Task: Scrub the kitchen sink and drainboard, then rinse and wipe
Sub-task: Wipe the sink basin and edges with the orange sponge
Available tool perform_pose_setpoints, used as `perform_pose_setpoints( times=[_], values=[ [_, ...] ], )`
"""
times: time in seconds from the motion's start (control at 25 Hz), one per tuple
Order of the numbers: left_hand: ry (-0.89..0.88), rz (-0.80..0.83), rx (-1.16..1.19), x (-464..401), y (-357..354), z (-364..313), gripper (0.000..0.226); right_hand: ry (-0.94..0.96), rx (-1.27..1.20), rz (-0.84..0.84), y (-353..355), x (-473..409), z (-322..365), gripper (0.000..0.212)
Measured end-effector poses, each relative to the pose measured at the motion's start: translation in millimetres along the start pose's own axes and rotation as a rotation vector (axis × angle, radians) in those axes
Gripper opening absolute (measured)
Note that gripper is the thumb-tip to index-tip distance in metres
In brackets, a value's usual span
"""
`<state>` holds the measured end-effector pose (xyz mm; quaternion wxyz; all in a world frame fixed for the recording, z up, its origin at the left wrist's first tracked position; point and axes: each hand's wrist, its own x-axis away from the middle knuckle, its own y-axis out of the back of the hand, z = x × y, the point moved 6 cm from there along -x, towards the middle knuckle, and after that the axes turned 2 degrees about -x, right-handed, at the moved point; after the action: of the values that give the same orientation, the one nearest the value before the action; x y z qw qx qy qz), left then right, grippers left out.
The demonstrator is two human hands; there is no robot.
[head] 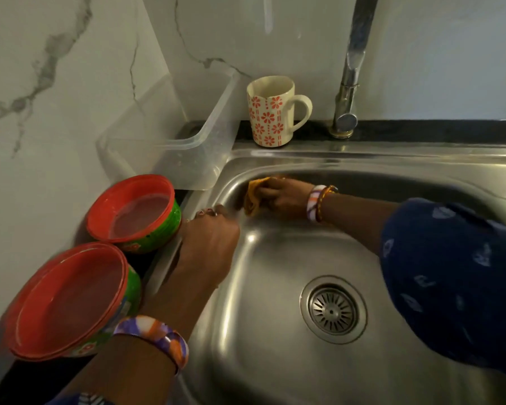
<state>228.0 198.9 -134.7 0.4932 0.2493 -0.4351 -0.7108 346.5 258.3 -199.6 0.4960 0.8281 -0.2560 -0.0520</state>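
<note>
Nearest, her left hand (pixel 209 244) braces with fingers curled over the sink (pixel 275 287) rim at nine o'clock, holding nothing. Farther in, the right hand (pixel 281 197) grips a yellow cloth (pixel 253 197) against the basin's ten o'clock corner; unwiped steel spreads toward the drain (pixel 333 309) at five o'clock.

My right hand (pixel 281 197) grips the yellow cloth (pixel 253 197) against the sink (pixel 275 258) wall's far-left corner; my left hand (pixel 208 244) rests curled on the sink's left rim.

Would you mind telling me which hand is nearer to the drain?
Left. The left hand rests on the sink's left rim; the right hand, holding the cloth, is at the back wall, farther from the drain.
</note>
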Motion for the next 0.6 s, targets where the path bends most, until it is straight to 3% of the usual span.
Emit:
perform_pose_setpoints(
  times=[0.08,0.24,0.32,0.36,0.44,0.52,0.6],
  values=[
    [0.020,-0.011,-0.028,-2.2,-1.1,2.1,0.050,-0.264,0.142,0.035,9.9,40.2,-26.4,0.013],
    [0.059,0.036,-0.026,1.9,-0.2,6.5,0.042,-0.610,0.175,0.040,3.0,155.1,-20.6,0.028],
    [0.090,0.018,-0.009,6.4,1.2,10.4,0.042,-0.730,0.286,0.060,2.5,204.5,1.2,0.014],
    [0.095,-0.003,-0.012,7.2,0.5,11.6,0.042,-0.818,0.256,0.100,-0.4,219.9,7.3,0.008],
    [0.084,-0.027,-0.008,7.3,-0.9,10.5,0.043,-1.027,0.079,0.179,-16.2,235.5,9.5,0.025],
    [0.071,-0.014,-0.006,8.5,-2.2,8.6,0.047,-1.037,-0.013,0.022,-20.2,232.7,4.7,0.033],
    [0.067,-0.040,0.001,8.2,-0.6,6.5,0.054,-1.126,-0.297,-0.190,-15.9,229.9,2.6,0.030]
  ],
)
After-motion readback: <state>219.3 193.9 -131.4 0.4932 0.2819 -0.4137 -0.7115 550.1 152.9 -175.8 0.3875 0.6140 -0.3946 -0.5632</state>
